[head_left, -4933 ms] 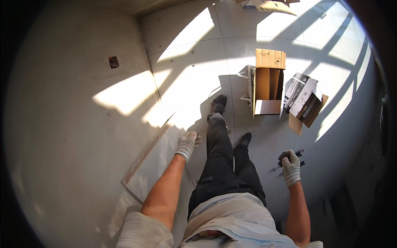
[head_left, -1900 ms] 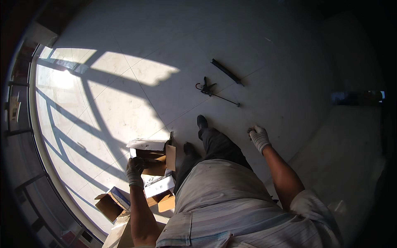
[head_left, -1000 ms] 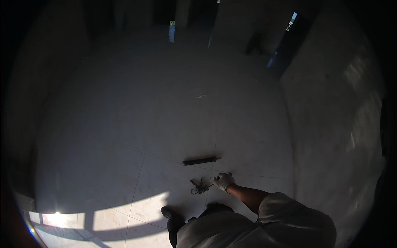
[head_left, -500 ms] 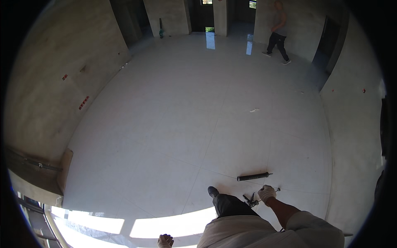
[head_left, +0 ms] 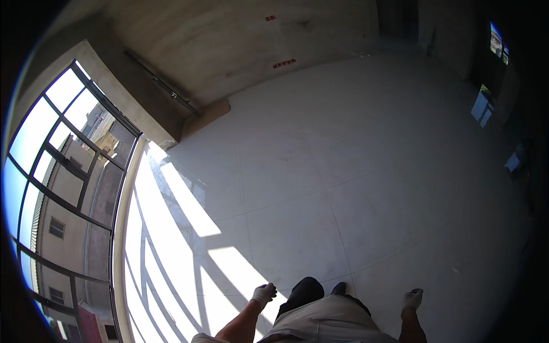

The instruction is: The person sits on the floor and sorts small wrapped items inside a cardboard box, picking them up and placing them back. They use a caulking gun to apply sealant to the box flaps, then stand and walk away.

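My left hand (head_left: 264, 293), in a pale glove with darker fingertips, hangs to the left of my body with its fingers curled in. Nothing shows in it. Below it lie bright sun stripes (head_left: 237, 271) on the floor. On the other side, my right hand (head_left: 412, 299), gloved too, hangs over the shaded floor. Its fingers are folded closed, and no tool or other thing sticks out of them. Neither hand touches anything in view. Between them are my dark trouser leg (head_left: 306, 290) and one dark shoe (head_left: 339, 288).
Large pale tiles make up the floor (head_left: 297, 188). A tall dark-framed window (head_left: 83, 177) runs along the left. By the far wall a brown board (head_left: 209, 118) stands near a pipe (head_left: 166, 86). Red wall boxes (head_left: 284, 63) dot the bare wall. A small whitish scrap (head_left: 456, 269) lies at right.
My view has swung left toward the window. The black tube, the dispensing gun and the other person have left the view. Both hands now hang beside my body.
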A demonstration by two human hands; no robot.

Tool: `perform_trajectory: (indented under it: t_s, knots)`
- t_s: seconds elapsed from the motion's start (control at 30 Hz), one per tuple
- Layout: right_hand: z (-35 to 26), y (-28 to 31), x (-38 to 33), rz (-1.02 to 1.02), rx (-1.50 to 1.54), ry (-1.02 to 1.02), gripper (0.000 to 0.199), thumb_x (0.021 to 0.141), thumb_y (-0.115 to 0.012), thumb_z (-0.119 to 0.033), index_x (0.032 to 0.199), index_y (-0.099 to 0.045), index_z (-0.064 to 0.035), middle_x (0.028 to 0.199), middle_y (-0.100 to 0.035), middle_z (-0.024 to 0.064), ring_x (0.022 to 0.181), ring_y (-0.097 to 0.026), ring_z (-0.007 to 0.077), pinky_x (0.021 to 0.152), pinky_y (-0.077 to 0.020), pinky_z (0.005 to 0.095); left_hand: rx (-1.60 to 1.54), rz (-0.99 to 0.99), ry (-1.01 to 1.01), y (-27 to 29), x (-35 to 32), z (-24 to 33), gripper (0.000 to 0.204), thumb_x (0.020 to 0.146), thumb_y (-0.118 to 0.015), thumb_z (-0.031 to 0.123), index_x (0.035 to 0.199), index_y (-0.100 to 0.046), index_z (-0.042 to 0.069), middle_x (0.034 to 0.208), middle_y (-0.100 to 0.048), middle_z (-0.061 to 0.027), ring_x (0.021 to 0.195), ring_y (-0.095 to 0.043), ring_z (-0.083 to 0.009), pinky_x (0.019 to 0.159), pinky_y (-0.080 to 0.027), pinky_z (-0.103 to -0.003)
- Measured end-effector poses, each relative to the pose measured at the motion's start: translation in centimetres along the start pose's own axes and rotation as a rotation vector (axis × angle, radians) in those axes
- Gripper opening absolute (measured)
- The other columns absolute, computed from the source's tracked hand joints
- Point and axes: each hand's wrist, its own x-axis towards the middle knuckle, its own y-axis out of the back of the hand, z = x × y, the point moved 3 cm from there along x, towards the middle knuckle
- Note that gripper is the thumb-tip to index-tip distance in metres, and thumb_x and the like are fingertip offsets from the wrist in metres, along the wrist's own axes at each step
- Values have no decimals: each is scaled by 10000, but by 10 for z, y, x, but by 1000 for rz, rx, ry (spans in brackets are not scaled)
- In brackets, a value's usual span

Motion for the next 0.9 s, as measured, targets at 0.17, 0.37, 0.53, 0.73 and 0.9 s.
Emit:
perform_trajectory:
  t_s: [0.17,0.37,0.53,0.73,0.9]
  knots:
    - [-179,-101,88,-320,-46,286,310,1039,-525,-230,1230,-609,-1,919,-574,48,809,-534,161,774,-472,331,-101,-68,-109,-77,17,117,305,974,-607,383,997,-672,86,868,-689,-25,735,-634,-152,638,-458,-309]
    - [-302,-170,116,-334,68,-164,267,1053,-526,-268,1134,-645,-44,877,-596,58,696,-547,184,665,-465,346,97,-87,126,-147,158,196,285,978,-554,386,983,-664,124,843,-682,-20,673,-622,-161,577,-448,-335]
    - [-110,-125,290,-320,156,-489,601,1028,-385,-506,1033,-672,22,722,-570,83,560,-485,264,551,-460,410,533,-377,222,-231,239,356,170,1031,-385,287,1042,-514,177,1028,-531,0,955,-505,-190,745,-434,-398]
    - [-171,-158,286,3,313,-564,285,1031,-456,-141,995,-683,29,614,-538,135,378,-432,251,348,-375,406,340,-404,-161,-311,360,591,176,1008,-481,269,934,-595,157,847,-651,-14,684,-588,-172,618,-471,-365]
    - [-319,-184,333,91,313,-735,314,1055,-398,-151,1047,-688,-29,638,-570,91,423,-493,233,378,-419,403,59,-267,-275,-505,296,789,190,937,-574,239,967,-647,67,811,-693,-64,677,-654,-199,587,-463,-328]
